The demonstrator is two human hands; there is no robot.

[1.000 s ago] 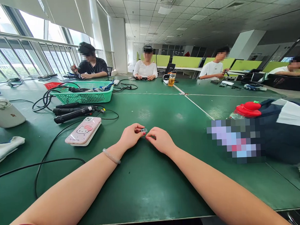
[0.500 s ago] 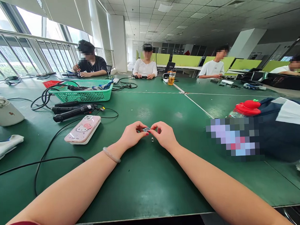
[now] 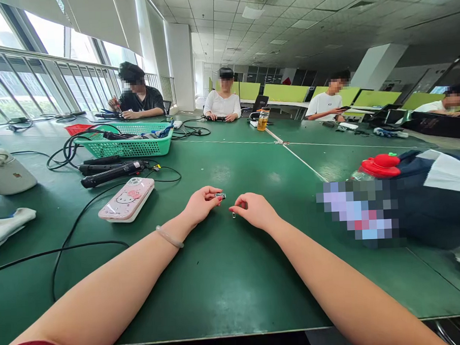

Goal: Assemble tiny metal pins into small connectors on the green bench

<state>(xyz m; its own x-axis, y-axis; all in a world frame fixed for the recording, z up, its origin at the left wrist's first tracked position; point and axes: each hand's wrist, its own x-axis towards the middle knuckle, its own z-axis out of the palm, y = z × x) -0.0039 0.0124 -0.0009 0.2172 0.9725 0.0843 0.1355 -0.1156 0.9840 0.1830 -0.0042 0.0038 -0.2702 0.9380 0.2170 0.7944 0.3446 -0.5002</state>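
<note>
One tiny, apparently silvery-black piece (image 3: 222,195)

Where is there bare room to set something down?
The table is mostly bare between the forearms, and from the right hand toward the dark bag. Crowded: left of the left hand, with phone, cables, basket; between the hands, small parts.

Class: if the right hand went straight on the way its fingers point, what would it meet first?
Beyond the tiny pale part at its fingertips, the right hand would probably meet the left hand, near the small piece it pinches, though depth is unclear.
</note>
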